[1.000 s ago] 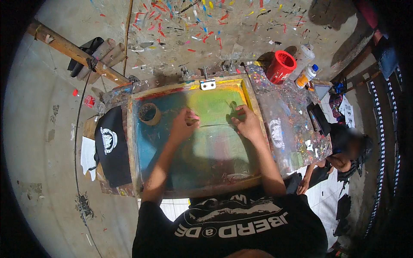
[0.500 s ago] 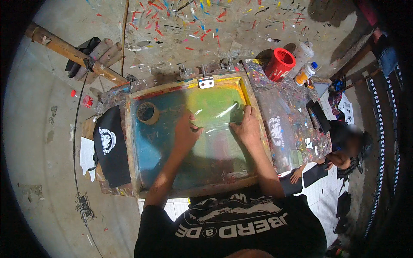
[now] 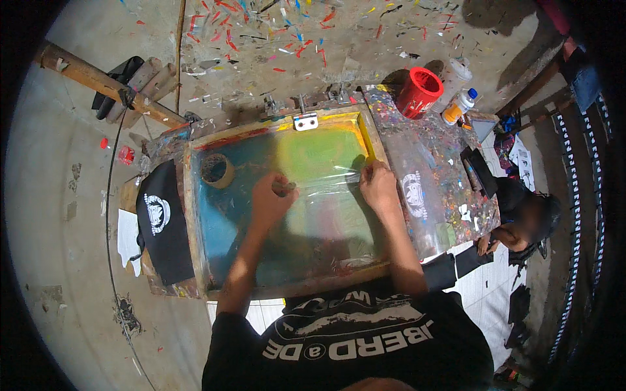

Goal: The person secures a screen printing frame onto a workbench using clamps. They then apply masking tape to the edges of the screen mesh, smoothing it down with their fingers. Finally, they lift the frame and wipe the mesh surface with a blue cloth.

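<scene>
Left hand: the fingers curl closed, thumb toward forefinger, at the left end of a strip of clear film; the exact pinch is partly hidden by the left hand itself.
Right hand: the fingers draw together in a narrow pinch at the film's other end, the right hand near the yellow-edged side of the frame.
Clear film: it spans the space between the hands, catching bright glints over the green part of the mesh.
Arms: both reach forward from the lower edge, the right wrist bent, the backs of the hands facing up.
Wooden frame: it lies on the paint-spattered counter, beneath a metal clamp at its far edge.
Tan roll: it rests on the mesh's blue area, to the left of the left hand.
Counter, right: a red tub stands beside a blue-capped bottle.
Counter, left: black fabric bearing a white print lies alongside the frame.
Far right: another person crouches low, near the floor.
</scene>
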Demonstrator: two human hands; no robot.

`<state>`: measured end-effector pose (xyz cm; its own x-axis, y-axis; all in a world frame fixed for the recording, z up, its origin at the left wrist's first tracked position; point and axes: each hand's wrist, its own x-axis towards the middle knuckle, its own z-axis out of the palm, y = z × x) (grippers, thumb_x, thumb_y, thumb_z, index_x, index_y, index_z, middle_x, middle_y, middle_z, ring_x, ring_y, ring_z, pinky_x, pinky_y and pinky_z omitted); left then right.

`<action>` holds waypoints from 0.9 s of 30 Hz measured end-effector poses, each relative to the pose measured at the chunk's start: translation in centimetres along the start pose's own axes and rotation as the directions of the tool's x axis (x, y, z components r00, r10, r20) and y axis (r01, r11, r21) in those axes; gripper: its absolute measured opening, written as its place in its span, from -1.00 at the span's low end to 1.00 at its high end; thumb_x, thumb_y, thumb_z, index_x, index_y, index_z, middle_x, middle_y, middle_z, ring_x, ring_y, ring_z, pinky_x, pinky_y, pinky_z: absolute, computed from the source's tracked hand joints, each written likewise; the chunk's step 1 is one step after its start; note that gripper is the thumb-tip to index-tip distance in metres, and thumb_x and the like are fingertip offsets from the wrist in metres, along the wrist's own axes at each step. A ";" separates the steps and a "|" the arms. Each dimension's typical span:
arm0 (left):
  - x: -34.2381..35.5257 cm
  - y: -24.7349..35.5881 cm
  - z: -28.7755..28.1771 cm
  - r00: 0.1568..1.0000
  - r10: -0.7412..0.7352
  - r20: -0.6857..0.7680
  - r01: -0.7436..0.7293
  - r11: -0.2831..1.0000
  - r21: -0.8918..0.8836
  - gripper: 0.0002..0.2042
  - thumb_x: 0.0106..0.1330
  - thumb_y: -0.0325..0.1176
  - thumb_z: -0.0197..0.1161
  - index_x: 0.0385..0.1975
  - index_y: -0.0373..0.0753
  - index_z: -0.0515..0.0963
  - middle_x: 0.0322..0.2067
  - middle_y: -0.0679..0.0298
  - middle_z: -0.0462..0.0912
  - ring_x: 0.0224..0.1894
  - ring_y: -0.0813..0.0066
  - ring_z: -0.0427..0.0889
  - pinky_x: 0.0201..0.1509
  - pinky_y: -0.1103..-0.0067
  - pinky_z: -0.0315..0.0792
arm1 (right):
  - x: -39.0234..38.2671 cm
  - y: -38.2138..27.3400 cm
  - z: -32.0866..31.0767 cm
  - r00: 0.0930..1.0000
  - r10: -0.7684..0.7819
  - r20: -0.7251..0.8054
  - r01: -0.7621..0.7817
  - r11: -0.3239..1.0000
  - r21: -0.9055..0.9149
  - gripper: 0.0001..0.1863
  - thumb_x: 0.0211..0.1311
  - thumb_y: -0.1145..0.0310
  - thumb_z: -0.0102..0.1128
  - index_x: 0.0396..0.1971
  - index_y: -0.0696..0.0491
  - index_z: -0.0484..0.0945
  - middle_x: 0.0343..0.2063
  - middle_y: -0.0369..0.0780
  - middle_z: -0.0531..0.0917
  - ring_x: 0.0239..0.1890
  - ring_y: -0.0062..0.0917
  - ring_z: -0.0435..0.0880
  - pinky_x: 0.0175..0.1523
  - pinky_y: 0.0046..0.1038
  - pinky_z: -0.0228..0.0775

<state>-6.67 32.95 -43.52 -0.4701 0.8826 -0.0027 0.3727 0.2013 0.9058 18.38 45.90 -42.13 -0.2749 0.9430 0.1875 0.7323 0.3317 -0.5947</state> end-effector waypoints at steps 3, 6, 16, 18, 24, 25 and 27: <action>0.3 0.0 -0.2 0.998 0.056 -0.019 -0.055 0.996 0.070 -0.78 0.15 -0.35 0.50 -0.34 -0.31 0.62 -0.51 0.23 0.69 -0.44 0.49 0.69 -0.31 0.53 0.56 | 0.0 0.0 -0.1 1.000 0.000 -0.008 0.000 1.000 0.001 -0.81 0.26 0.46 0.23 -0.22 0.27 0.55 -0.27 0.18 0.67 -0.23 0.13 0.69 -0.08 0.01 0.56; 0.7 -0.3 0.0 0.997 0.073 -0.033 -0.068 0.989 0.128 -0.82 0.20 -0.32 0.48 -0.36 -0.28 0.67 -0.52 0.27 0.70 -0.45 0.55 0.68 -0.30 0.55 0.55 | -0.1 -0.1 -0.3 1.000 0.018 -0.021 -0.018 1.000 -0.018 -0.82 0.25 0.46 0.24 -0.23 0.25 0.57 -0.25 0.16 0.68 -0.22 0.12 0.70 -0.08 0.00 0.57; 0.8 -1.2 -0.3 0.997 0.071 0.034 -0.076 0.980 0.183 -0.82 0.21 -0.35 0.47 -0.30 -0.30 0.70 -0.46 0.18 0.77 -0.42 0.46 0.74 -0.26 0.49 0.59 | -0.5 -0.1 -0.8 1.000 0.024 0.014 -0.024 1.000 0.006 -0.87 0.22 0.43 0.30 -0.29 0.15 0.62 -0.23 0.07 0.70 -0.21 0.08 0.72 -0.07 -0.01 0.58; 0.5 -1.0 -0.2 0.998 0.065 0.026 -0.069 0.978 0.195 -0.77 0.19 -0.34 0.48 -0.23 -0.32 0.69 -0.44 0.16 0.78 -0.40 0.39 0.76 -0.22 0.45 0.60 | -0.8 -0.1 -0.8 1.000 0.019 0.020 -0.018 0.999 -0.035 -0.86 0.22 0.42 0.30 -0.28 0.15 0.63 -0.23 0.08 0.70 -0.22 0.07 0.73 -0.08 -0.02 0.59; -0.2 0.4 0.4 1.000 0.027 -0.004 -0.026 0.967 0.255 -0.58 0.16 -0.37 0.49 0.01 -0.35 0.59 -0.42 0.12 0.77 -0.36 0.27 0.76 -0.15 0.41 0.59 | -1.3 -0.5 -0.4 1.000 0.024 0.005 -0.023 0.994 -0.111 -0.82 0.22 0.40 0.33 -0.22 0.16 0.67 -0.21 0.07 0.69 -0.22 0.04 0.73 -0.09 -0.04 0.60; -0.3 0.5 0.5 0.999 0.034 -0.017 -0.029 0.960 0.278 -0.56 0.16 -0.38 0.48 0.04 -0.35 0.58 -0.42 0.12 0.77 -0.35 0.25 0.76 -0.15 0.41 0.59 | -1.3 -0.5 -0.2 1.000 0.019 -0.013 -0.020 0.995 -0.102 -0.82 0.22 0.40 0.34 -0.23 0.16 0.69 -0.19 0.06 0.70 -0.20 0.04 0.73 -0.07 -0.04 0.60; -0.4 0.6 0.8 1.000 0.016 -0.024 -0.009 0.959 0.282 -0.56 0.16 -0.39 0.47 0.05 -0.35 0.57 -0.43 0.12 0.76 -0.34 0.23 0.76 -0.13 0.38 0.58 | -1.4 -0.4 0.0 1.000 -0.012 -0.003 0.012 0.987 -0.158 -0.83 0.22 0.40 0.32 -0.25 0.17 0.66 -0.27 0.07 0.69 -0.27 0.01 0.74 -0.12 -0.05 0.60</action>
<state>-5.67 33.05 -43.32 -0.4833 0.8752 0.0225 0.5875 0.3052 0.7495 18.47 44.48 -42.19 -0.2822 0.9390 0.1966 0.8182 0.3426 -0.4616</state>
